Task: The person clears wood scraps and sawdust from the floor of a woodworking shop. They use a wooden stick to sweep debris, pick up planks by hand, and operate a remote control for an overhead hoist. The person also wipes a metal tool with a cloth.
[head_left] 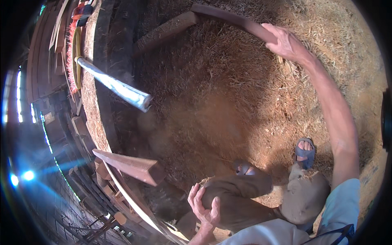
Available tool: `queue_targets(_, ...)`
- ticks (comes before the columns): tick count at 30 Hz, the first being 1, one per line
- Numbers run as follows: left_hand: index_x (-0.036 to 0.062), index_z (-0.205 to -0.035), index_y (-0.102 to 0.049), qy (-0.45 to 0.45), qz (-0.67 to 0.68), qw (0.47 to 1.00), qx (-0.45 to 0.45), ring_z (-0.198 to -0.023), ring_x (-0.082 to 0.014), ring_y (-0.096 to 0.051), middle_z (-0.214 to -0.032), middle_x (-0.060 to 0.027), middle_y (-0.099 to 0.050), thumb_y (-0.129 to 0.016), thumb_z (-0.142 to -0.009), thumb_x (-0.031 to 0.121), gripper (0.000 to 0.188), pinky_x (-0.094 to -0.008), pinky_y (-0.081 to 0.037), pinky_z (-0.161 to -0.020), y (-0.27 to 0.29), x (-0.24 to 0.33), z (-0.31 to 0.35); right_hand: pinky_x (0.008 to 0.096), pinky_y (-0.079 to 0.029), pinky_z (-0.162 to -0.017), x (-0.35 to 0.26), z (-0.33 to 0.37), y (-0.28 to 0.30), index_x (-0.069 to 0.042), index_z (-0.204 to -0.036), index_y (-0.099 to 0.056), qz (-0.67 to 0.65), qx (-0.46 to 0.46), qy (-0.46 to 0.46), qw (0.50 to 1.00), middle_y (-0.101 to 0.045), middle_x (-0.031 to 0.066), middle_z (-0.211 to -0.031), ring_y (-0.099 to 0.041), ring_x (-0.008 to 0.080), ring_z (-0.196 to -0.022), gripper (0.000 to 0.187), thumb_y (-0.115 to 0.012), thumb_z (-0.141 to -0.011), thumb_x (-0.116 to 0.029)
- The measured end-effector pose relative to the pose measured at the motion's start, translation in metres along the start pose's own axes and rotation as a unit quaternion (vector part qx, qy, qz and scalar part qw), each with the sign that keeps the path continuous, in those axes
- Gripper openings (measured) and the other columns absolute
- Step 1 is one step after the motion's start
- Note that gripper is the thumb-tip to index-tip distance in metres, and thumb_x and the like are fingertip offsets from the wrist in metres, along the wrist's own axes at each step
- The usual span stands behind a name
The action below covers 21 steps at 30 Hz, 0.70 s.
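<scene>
Shavings-covered ground [261, 126] is spreading below. Right hand [287, 44] is gripping reddish wooden bar [237, 19] by one end, at upper middle, fingers clamping on it. Left hand [206, 209] is hovering empty, fingers apart. Bar handling seems ongoing; next move probably is needing steady guiding.

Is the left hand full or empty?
Empty: the left hand has its fingers apart, with nothing between them. Only the right hand grips wood.
</scene>
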<state>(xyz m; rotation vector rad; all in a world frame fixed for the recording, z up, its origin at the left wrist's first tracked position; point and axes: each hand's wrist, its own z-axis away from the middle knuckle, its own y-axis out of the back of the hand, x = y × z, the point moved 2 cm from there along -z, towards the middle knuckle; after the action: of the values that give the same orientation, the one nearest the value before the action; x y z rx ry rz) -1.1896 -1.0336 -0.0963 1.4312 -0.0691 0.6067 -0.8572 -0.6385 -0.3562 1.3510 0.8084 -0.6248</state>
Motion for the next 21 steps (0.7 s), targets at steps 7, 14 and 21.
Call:
queue_targets(7,0.0044,-0.129,-0.065,0.012,-0.006,0.996,0.084,-0.128,-0.0434,-0.055,-0.135,-0.0221,-0.062,-0.078,-0.086,0.033,0.053,-0.0545,-0.041,-0.111,-0.014,0.008,0.003,0.0426,-0.066,-0.074,0.012,0.07,0.011,-0.006,-0.159,-0.039,-0.013,-0.03,-0.068,0.997,-0.064,0.0276,-0.133,-0.072,0.0277,-0.087,0.072,-0.065,-0.092,-0.014)
queue_targets(14,-0.0049,-0.135,-0.059,0.058,-0.023,0.989,0.131,-0.128,-0.0407,-0.057,-0.142,-0.0275,-0.056,-0.072,-0.093,0.034,0.059,-0.0515,-0.043,-0.113,-0.013,0.027,0.027,0.0482,-0.064,-0.085,-0.013,0.133,-0.042,-0.001,-0.155,-0.044,-0.099,-0.077,-0.076,0.989,-0.062,0.0312,-0.137,-0.072,0.0371,-0.107,0.071,-0.069,-0.09,-0.015)
queue_targets(21,-0.0046,-0.134,-0.06,0.085,-0.032,0.984,0.151,-0.129,-0.0383,-0.057,-0.141,-0.0261,-0.057,-0.071,-0.095,0.034,0.057,-0.0509,-0.042,-0.114,-0.019,0.043,0.024,0.0456,-0.061,-0.081,-0.035,0.063,-0.077,0.001,-0.144,-0.052,-0.168,-0.148,-0.103,0.969,-0.071,0.0237,-0.112,-0.072,0.0291,-0.087,0.065,-0.069,-0.087,-0.025)
